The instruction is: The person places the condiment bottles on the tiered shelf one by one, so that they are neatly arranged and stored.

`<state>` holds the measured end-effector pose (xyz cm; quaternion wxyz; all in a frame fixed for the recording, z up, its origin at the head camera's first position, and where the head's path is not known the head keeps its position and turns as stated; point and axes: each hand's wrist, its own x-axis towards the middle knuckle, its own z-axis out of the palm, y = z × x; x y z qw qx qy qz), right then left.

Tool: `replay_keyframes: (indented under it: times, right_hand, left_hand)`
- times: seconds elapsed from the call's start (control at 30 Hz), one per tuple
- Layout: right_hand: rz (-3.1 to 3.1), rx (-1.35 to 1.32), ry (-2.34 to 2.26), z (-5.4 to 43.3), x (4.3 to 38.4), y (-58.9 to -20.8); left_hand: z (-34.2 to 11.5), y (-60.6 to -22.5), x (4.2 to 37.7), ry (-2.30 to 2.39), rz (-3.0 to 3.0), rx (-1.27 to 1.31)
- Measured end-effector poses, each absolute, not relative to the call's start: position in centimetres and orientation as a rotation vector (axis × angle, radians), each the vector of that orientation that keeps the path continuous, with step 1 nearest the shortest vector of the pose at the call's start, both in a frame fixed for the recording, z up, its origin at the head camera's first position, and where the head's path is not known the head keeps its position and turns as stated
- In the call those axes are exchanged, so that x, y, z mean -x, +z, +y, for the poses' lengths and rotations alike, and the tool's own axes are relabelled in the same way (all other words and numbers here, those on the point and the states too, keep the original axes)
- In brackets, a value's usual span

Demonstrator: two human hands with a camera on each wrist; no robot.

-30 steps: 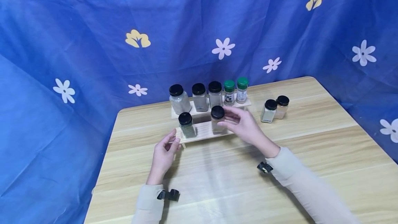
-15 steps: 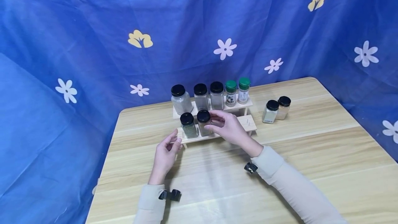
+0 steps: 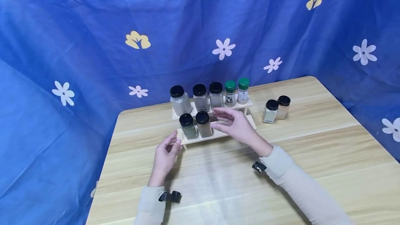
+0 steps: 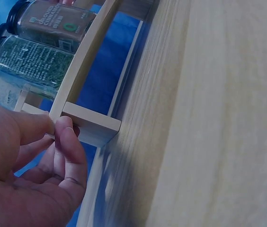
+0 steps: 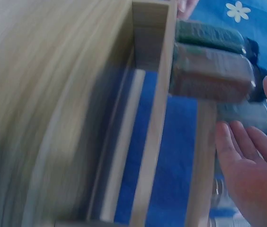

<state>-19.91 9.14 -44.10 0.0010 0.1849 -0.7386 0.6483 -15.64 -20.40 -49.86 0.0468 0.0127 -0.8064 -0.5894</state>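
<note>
My left hand pinches the left end of a two-tier wooden spice rack between thumb and fingers, as the left wrist view shows. On the lower tier stands a black-lidded jar of green herbs. Right beside it is a black-lidded jar of brown powder, labelled ground cinnamon in the left wrist view. My right hand hovers just right of the cinnamon jar, fingers extended and apart from it, holding nothing. In the right wrist view a gap shows between the fingertips and that jar.
Along the upper tier stand several containers: a larger black-lidded jar, two black-lidded jars and two green-capped shakers. Two more black-lidded jars stand on the wooden table to the right. A blue curtain hangs behind.
The right hand slid the cinnamon jar left along the lower tier until beside the herb jar, then let go and drew back slightly right. The left hand has stayed on the rack's end.
</note>
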Motion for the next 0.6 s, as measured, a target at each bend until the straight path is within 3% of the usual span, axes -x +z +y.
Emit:
replay_keyframes:
  times: [0.43,0.6]
  right_hand:
    - [-2.24,-0.541,1.855,18.3,19.0,-42.8]
    - [-2.245,-0.412,1.772,21.9,18.7,-42.8]
  left_hand:
    - [-20.4,-50.1,15.6,-1.769,-2.461,-0.045]
    - [-20.4,-50.2,15.6,-1.763,-2.472,-0.048]
